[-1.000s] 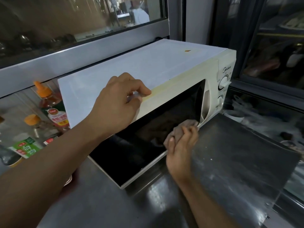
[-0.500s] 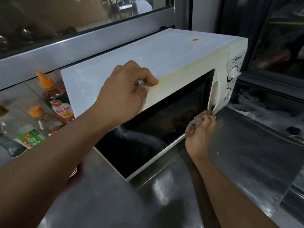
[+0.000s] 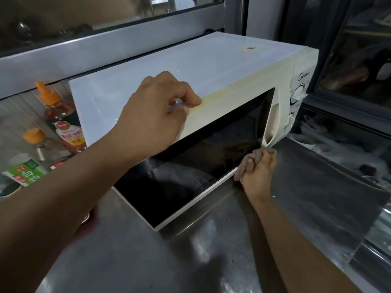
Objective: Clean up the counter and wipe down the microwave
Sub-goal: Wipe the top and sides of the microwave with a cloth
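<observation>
A white microwave stands on the steel counter, its dark glass door facing me and its two dials at the right end. My left hand rests on the front top edge, fingers curled over the yellowed strip above the door. My right hand is shut on a crumpled brownish cloth, pressed against the door's lower right corner just below the handle recess. A small orange speck lies on the microwave's top near the back right.
Sauce bottles with orange caps and a green-labelled package stand left of the microwave, against the wall. A metal-framed window ledge runs behind. To the right, a dark glass cabinet borders the counter.
My right hand has slid the cloth along the door's lower edge to the right, from mid-door to the corner under the handle. My left hand has stayed put on the top edge.
</observation>
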The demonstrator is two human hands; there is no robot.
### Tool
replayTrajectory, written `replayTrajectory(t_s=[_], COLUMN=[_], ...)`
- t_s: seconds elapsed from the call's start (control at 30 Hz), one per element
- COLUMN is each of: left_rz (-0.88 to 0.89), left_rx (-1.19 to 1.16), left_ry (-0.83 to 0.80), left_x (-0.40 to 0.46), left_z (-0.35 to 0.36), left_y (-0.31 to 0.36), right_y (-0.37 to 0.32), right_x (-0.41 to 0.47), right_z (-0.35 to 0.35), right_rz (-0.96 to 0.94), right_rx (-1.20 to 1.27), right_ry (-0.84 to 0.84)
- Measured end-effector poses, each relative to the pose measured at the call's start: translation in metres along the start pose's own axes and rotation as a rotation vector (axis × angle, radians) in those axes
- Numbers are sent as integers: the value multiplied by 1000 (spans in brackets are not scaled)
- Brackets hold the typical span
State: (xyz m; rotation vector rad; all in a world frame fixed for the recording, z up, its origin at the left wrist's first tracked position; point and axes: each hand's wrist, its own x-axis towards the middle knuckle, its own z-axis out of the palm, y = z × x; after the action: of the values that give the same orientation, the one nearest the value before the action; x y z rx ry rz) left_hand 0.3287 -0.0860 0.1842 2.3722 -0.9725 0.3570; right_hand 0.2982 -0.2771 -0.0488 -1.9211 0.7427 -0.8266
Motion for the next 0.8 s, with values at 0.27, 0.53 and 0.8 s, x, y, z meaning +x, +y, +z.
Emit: replayTrajectory(t_s=[0.27, 0.53, 0.8], left_rz=[24, 63, 30], left_rx=[14, 94, 217], left_ry=[31, 43, 145], left_x=[-1, -4, -30], left_z=[0, -3, -26], left_y=[2, 5, 2], right_y=[-10, -30, -55], right_x=[2, -40, -110], right_z=[5, 21, 32], right_rz=[105, 239, 193], right_rx=[238, 240, 242], right_ry=[86, -58, -139])
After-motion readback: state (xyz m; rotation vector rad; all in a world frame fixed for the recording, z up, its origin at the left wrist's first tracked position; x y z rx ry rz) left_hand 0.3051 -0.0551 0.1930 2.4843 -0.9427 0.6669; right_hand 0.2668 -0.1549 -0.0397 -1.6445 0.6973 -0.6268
